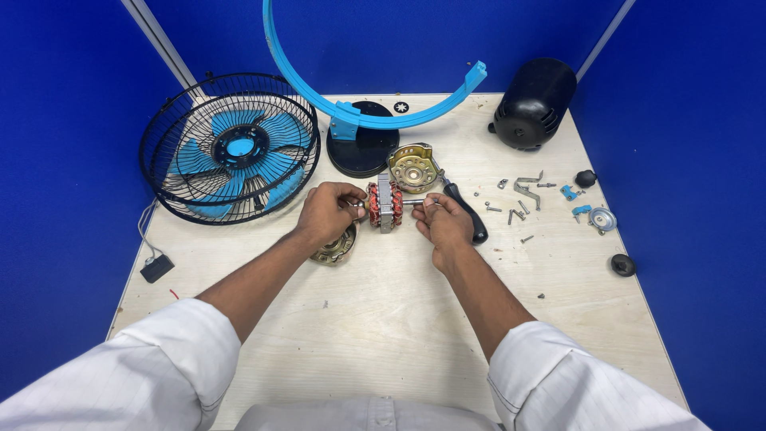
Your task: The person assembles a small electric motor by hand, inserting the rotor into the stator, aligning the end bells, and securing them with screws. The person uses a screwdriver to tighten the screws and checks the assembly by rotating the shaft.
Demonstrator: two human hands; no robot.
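Both sets of fingertips pinch the shaft ends of the red-wound motor stator (384,204), left hand (327,212) and right hand (441,223) holding it level, axis running left-right, just before the brass end cover (413,168).

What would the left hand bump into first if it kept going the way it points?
The left hand points rightward, so it would likely press into the motor core it already grips. Beyond that sits the right hand on the shaft.
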